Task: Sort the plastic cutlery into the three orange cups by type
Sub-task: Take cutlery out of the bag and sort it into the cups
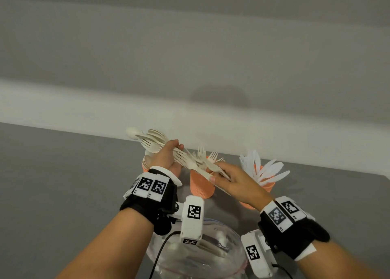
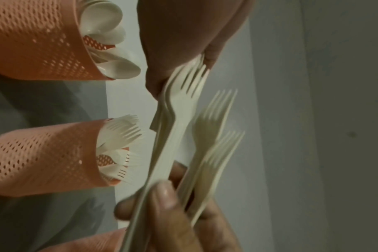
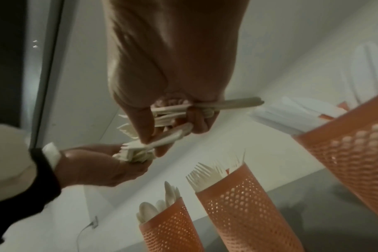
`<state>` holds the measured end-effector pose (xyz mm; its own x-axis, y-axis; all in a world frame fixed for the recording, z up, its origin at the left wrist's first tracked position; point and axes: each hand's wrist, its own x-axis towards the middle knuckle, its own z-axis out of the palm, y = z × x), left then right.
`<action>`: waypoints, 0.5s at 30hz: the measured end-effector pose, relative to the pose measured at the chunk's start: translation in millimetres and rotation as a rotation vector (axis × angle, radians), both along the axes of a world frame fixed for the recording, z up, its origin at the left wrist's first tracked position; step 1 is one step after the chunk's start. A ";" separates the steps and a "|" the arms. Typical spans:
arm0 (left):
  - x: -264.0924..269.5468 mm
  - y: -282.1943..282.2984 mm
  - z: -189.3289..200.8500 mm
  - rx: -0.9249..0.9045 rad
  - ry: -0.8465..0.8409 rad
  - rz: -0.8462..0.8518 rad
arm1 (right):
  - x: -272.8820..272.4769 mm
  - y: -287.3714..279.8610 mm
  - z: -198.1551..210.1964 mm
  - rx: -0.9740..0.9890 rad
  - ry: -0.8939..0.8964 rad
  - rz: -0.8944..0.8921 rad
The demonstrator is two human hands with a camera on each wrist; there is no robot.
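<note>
Spanning the lower part of the head view, the grey counter (image 1: 63, 184) carries 3 perforated orange cups in a row against the pale wall: the spoon cup (image 3: 168, 226) on the left, the fork cup (image 1: 201, 186) in the middle and the knife cup (image 1: 264, 184) on the right, each already bristling with its own type. Nearer the person sits a clear bowl (image 1: 232, 247), which seems to hold a few more pieces, though glare makes that hard to confirm. Above the cups the left hand (image 1: 166, 158) is curled round the head end of a mixed bundle (image 1: 156, 141) of cream spoons and forks, while the right hand (image 1: 234, 179) pinches a small sheaf of forks (image 2: 214, 136) by their handles, thumb on top. To do this step well, the right hand should draw the forks out lengthwise along the handles so their tines do not snag the others, then drop them handle-first into the middle cup; the left must keep a firm hold so nothing fans out and falls.
</note>
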<state>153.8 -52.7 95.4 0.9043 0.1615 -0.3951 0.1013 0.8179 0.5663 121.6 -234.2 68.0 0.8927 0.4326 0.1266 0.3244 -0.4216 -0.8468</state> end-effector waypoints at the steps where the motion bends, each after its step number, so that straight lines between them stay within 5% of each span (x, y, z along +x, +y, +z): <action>1: 0.0 -3.3 -0.9 0.029 0.008 0.017 | 0.8 4.6 -0.4 -0.015 -0.024 -0.004; 8: 1.7 -2.3 -0.3 0.045 0.013 -0.099 | 3.4 16.3 3.9 -0.182 -0.070 0.056; 15: 9.4 13.2 -7.7 0.059 -0.008 -0.037 | 3.3 -6.5 12.4 0.125 0.276 0.002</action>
<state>163.1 -39.4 87.7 0.9132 0.1505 -0.3788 0.1266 0.7786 0.6146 124.9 -240.7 80.4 0.9001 0.4303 -0.0684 0.0751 -0.3079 -0.9484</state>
